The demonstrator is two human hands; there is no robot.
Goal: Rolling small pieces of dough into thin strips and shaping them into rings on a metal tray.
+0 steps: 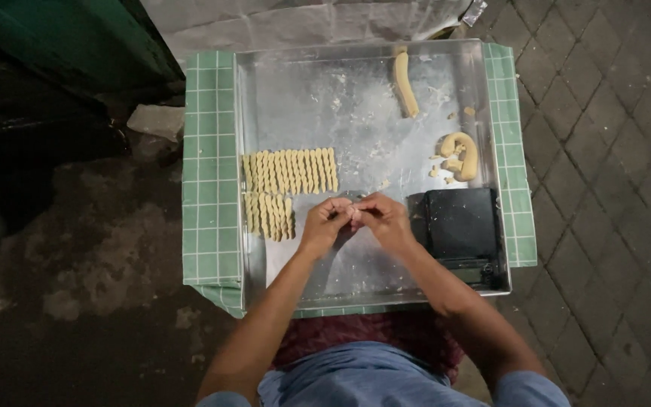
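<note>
A: Status on the hands?

B: Left hand (324, 224) and right hand (383, 218) meet over the metal tray (249, 151), fingertips touching. Fingers (338, 213) are pinched narrow on a small dough piece (353, 214). It's mostly hidden between them, so I can't tell its shape.

A: Why held up and not on the tray?

B: My guess is that the piece is small enough to be shaped between the fingertips of both hands, which is easier in the air than flat on the metal.

A: Finished ones?

B: Twisted dough sticks (289, 170) are in two rows just left of and beyond the fingers. They lie side by side and close packed, probably to save tray space and keep them close to hand. The near row (268, 215) is shorter and ends just beside the left fingers.

A: Stock dough?

B: There's a long dough roll (405, 83) well beyond the fingers and a curled dough lump (461, 154) beyond-right, with crumbs around it. That looks like supply kept out of the way.

A: Anything else?

B: A black box-like device (461, 226) sits just right of the right hand, on the tray. The tray rests on a green checked cloth (209, 166) covering the bench.
</note>
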